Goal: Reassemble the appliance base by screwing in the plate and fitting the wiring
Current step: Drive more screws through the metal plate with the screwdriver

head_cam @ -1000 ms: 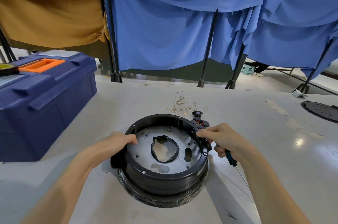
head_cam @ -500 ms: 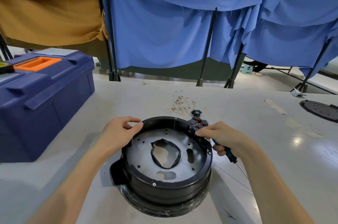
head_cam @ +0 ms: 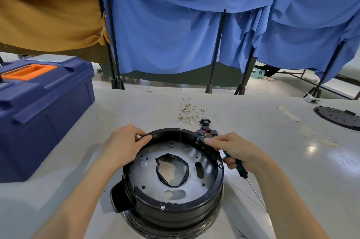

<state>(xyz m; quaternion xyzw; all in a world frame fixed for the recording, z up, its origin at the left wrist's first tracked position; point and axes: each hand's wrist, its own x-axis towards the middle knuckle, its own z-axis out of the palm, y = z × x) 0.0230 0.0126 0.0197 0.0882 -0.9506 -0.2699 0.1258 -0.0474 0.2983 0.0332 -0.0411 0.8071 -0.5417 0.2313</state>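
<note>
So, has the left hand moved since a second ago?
Yes. The left hand shifted along the base rim, away from its side handle, toward the far side.

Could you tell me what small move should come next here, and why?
Probably nudge the switches inward over the rim of the base with the right hand. They sit outside the rim beside that hand's fingers, the left hand grips the rim opposite, and the screwdriver points away, tucked in the right hand.

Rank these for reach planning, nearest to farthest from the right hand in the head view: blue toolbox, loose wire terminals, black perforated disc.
1. Loose wire terminals, just beyond the right hand, mid-table.
2. Black perforated disc, far right edge.
3. Blue toolbox, far left.
</note>
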